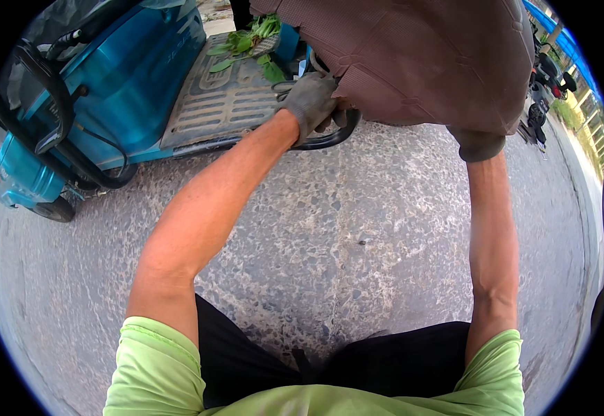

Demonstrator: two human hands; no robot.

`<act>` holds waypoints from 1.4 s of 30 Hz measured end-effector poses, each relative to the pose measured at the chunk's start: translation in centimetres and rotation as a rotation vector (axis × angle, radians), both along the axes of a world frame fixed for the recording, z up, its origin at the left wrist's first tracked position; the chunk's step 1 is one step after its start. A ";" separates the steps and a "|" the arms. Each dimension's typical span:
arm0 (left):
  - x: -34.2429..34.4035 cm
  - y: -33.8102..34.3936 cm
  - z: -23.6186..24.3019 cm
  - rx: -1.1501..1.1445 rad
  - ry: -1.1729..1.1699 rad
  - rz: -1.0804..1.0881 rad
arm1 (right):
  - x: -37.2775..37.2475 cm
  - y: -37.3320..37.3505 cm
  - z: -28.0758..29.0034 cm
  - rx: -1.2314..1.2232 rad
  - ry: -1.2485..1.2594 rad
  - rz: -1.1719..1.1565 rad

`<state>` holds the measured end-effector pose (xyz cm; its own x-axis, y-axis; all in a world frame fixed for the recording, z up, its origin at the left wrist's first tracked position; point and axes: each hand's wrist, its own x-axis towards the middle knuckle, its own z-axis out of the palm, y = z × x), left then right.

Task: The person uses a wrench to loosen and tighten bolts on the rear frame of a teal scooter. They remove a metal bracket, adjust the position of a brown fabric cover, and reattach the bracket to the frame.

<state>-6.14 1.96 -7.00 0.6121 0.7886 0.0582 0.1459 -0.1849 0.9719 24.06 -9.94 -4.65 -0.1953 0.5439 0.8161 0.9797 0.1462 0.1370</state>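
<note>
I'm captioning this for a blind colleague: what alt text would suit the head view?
A person's gloved left hand is at the left edge of a large brown cushion, with the gloved right hand partly hidden by its near right corner. At left, a teal vehicle has leafy greens on its footboard.

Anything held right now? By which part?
Apparently the brown quilted pad, by its lower right edge in the right hand, fingers hidden. Left hand is at the pad's lower left edge; grip unclear.
</note>
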 end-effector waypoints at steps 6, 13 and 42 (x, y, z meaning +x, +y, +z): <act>0.0 -0.2 -0.4 -0.029 -0.018 -0.003 | -9.6 -2.2 2.6 -0.359 0.238 0.337; -1.0 -0.8 -0.1 -0.075 -0.030 0.013 | -20.6 -3.7 0.5 -1.276 0.120 0.344; 1.2 1.3 -0.9 -0.010 -0.035 -0.019 | -9.0 1.3 -2.4 -0.947 0.362 0.104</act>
